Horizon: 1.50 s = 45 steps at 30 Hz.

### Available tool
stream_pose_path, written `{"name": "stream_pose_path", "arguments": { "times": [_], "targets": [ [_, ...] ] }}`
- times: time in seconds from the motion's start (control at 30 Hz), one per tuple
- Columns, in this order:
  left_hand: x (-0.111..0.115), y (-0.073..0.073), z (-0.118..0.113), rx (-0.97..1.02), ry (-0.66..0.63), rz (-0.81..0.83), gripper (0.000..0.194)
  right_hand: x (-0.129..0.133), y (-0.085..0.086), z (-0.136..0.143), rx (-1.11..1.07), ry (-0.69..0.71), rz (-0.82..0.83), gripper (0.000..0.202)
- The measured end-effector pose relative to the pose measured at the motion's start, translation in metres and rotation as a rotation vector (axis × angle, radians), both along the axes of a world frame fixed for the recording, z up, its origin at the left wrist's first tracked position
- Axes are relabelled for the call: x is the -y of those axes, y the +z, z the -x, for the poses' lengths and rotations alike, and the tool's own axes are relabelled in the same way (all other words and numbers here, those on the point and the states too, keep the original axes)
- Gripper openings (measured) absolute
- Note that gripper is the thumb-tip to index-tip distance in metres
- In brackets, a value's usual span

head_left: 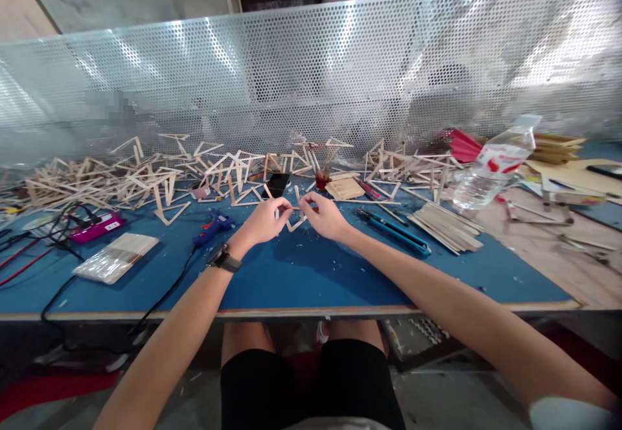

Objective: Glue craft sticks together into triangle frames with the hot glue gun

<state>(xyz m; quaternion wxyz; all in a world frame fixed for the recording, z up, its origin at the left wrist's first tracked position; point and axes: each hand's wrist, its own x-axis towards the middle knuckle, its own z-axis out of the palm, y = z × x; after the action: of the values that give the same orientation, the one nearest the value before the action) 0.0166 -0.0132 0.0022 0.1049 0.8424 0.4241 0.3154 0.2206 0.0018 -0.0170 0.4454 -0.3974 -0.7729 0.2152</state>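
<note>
Near the middle of the blue tabletop, my left hand (267, 219) and my right hand (324, 216) almost meet, fingers pinched. Between them is a small frame of thin wooden sticks (293, 227), its lower corner showing below the fingertips. Both hands grip this frame from either side; the exact finger contact is partly hidden. A blue glue gun (214, 226) lies left of my left hand, its cord running to the table's front edge. Right of my right hand lie a long blue tool (401, 233) and a bundle of loose wooden sticks (449, 228).
Joined stick frames (111, 181) crowd the table's back along a perforated metal screen (301, 80). A purple power strip (97, 227) and a wrapped stick pack (116, 258) lie left. A dark phone (276, 185) is behind my hands. A water bottle (495, 168) stands tilted right.
</note>
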Motion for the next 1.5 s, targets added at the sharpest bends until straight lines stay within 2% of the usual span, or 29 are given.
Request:
{"name": "stream_pose_path", "arguments": {
  "times": [0.07,0.2,0.37,0.5,0.6,0.67,0.8,0.9,1.0,1.17,1.23,1.3,1.4,1.5],
  "targets": [
    [0.001,-0.001,-0.002,0.017,-0.026,0.044,0.019,0.002,0.001,0.001,-0.013,0.017,0.01,0.026],
    [0.001,-0.003,-0.003,0.061,-0.066,0.15,0.027,-0.002,-0.003,0.0,-0.039,0.016,-0.01,0.025],
    [0.002,0.003,-0.002,0.108,0.008,0.03,0.02,-0.012,-0.011,-0.006,0.052,-0.04,-0.012,0.019],
    [0.005,0.006,-0.005,0.163,-0.009,-0.05,0.016,-0.006,-0.012,-0.001,0.15,0.136,0.018,0.015],
    [0.004,0.006,-0.006,0.185,-0.015,-0.071,0.014,0.002,-0.011,0.005,0.136,0.269,0.069,0.017],
    [0.002,0.005,-0.004,0.195,0.0,-0.088,0.014,0.003,-0.009,0.006,0.118,0.307,0.082,0.021],
    [-0.001,0.002,0.0,0.164,0.044,-0.057,0.023,-0.002,-0.006,0.002,0.069,0.181,0.049,0.035],
    [0.0,-0.001,-0.003,0.09,-0.018,0.006,0.034,-0.003,-0.002,-0.001,-0.024,0.131,-0.03,0.037],
    [0.001,-0.003,-0.005,0.031,-0.069,0.051,0.024,-0.002,0.002,-0.002,-0.065,0.112,-0.09,0.037],
    [0.0,0.002,-0.001,0.133,0.026,-0.02,0.025,-0.005,0.001,-0.004,0.007,0.023,-0.102,0.035],
    [0.001,0.004,0.0,0.165,0.039,-0.066,0.025,-0.005,-0.002,-0.004,0.079,0.061,-0.09,0.036],
    [0.001,0.006,-0.001,0.172,0.031,-0.1,0.022,-0.004,-0.007,-0.001,0.15,0.163,-0.051,0.038],
    [0.002,0.006,-0.003,0.173,0.02,-0.134,0.017,0.0,-0.012,0.005,0.154,0.322,0.019,0.026],
    [0.0,0.005,-0.002,0.198,0.048,-0.122,0.022,0.002,-0.01,0.007,0.103,0.286,0.045,0.026]
  ]
}}
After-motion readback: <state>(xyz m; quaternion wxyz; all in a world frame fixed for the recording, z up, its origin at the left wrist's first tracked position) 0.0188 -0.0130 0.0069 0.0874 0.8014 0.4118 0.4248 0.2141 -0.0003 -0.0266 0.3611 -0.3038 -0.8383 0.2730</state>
